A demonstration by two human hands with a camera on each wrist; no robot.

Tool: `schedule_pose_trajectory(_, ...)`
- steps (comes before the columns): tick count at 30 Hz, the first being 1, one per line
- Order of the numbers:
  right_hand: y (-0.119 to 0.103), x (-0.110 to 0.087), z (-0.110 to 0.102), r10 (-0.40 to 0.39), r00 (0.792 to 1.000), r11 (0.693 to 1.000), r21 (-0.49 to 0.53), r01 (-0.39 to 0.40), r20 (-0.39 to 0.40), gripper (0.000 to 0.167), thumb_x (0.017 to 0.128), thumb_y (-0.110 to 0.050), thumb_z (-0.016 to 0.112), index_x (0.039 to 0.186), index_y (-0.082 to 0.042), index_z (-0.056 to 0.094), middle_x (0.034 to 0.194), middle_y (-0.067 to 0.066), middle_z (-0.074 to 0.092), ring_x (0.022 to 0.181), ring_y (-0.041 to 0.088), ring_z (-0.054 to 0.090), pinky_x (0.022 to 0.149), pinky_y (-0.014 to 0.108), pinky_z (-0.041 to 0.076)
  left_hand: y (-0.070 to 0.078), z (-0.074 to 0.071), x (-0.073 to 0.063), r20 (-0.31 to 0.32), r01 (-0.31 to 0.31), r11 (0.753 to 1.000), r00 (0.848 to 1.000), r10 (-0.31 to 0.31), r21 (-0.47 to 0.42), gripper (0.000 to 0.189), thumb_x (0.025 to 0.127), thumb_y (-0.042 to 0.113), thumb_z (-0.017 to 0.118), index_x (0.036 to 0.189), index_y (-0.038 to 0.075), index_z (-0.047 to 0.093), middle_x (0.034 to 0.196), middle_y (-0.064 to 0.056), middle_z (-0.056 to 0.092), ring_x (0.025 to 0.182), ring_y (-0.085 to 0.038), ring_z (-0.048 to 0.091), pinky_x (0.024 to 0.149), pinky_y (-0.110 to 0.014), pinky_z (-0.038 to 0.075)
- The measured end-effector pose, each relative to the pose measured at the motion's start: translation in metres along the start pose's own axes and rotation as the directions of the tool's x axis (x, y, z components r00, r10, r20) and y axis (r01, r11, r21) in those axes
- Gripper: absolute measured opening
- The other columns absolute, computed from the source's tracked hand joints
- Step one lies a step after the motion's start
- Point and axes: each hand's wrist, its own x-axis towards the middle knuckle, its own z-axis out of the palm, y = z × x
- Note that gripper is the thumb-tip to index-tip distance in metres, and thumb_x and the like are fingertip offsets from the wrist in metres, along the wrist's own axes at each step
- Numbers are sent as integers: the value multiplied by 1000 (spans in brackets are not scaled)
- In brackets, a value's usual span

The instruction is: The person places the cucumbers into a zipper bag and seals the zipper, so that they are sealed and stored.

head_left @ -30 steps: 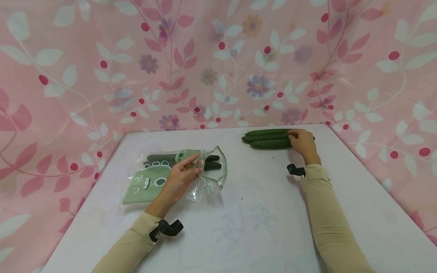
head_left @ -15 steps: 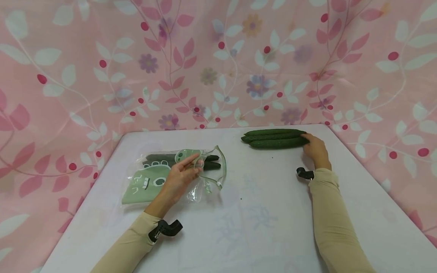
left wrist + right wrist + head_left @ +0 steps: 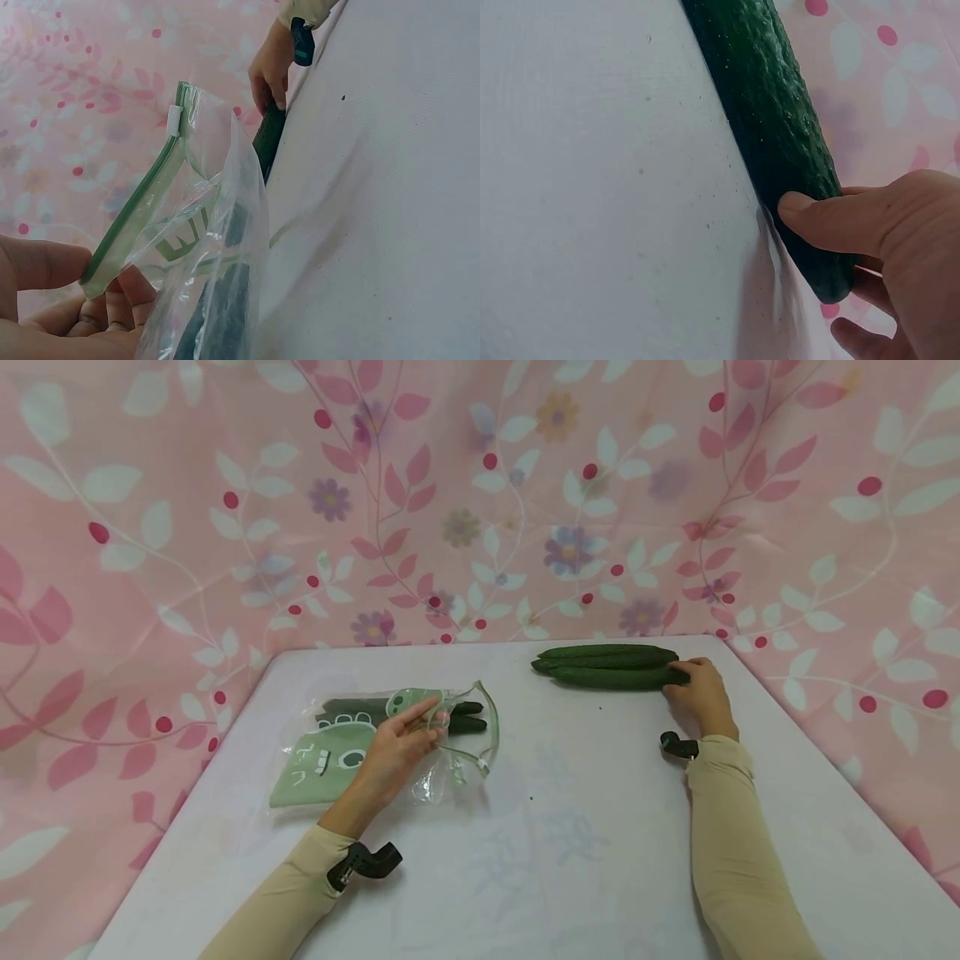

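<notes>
My left hand (image 3: 393, 756) pinches the green zip edge of a clear zip bag (image 3: 322, 768) with a green cartoon print, lying at the left of the table. In the left wrist view thumb and fingers grip that edge, the mouth gapes, and a white slider (image 3: 174, 120) sits near its far end. Two dark cucumbers (image 3: 468, 725) lie inside the bag, their ends showing at the mouth. At the back right my right hand (image 3: 701, 693) holds the right end of the front cucumber (image 3: 615, 677), thumb on the near side in the right wrist view. Other cucumbers (image 3: 607, 653) lie right behind it.
A white cloth covers the table (image 3: 570, 877), with small dark specks on it. A pink floral curtain (image 3: 480, 510) hangs behind and along the sides. Black wrist cameras are strapped over both beige sleeves (image 3: 731, 827).
My right hand has slid right along the cucumbers to the right end of the front one, which now sits slightly further right. The left hand and bag have stayed put.
</notes>
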Motion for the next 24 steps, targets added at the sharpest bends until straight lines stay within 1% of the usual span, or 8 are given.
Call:
schedule_pose_trajectory(4,-2,0,-2,22,999,999,-29,-21,44,57,95,-11,71,146,6,51,149,37,42,137,59,35,109,72,30,1,0,0,4,-5,1000,1000,5,1,61,99,-12,54,158,-2,39,133,-16,54,108,-18,63,91,-26,52)
schedule_pose_trajectory(7,-4,0,-5,44,997,997,-74,-39,71,58,96,-13,71,148,4,51,149,37,43,136,59,35,106,74,32,1,0,0,12,-5,1000,1000,5,-2,61,99,-13,54,158,-3,39,133,-16,55,108,-18,63,92,-27,52)
schedule_pose_trajectory(9,-4,0,-6,41,996,995,-99,-33,85,57,97,-13,70,148,4,50,149,36,43,136,59,35,106,74,33,1,0,0,14,-1,1000,1000,1,-3,61,99,-12,54,158,-2,40,134,-17,54,109,-18,63,93,-27,52)
schedule_pose_trajectory(15,1,-3,-6,-22,994,989,-145,38,107,57,99,-8,68,151,4,48,150,36,42,136,58,36,107,73,32,-1,0,2,16,1,1000,1000,-2,1,61,99,-12,54,158,-2,39,144,-21,46,109,-19,63,93,-27,52)
schedule_pose_trajectory(19,3,-5,-8,-42,992,984,-166,61,119,56,99,-9,68,151,3,49,148,36,44,135,59,37,106,74,32,-2,-1,3,12,7,1000,1000,-7,4,61,99,-13,54,158,-2,39,144,-21,46,108,-19,63,93,-27,52)
schedule_pose_trajectory(24,5,-6,-10,-58,993,983,-168,76,105,52,99,-9,69,148,1,54,145,35,48,132,58,40,104,75,33,-1,-1,2,4,5,1000,1000,-5,-1,61,99,-13,54,158,-2,40,143,-22,48,109,-19,63,94,-27,52)
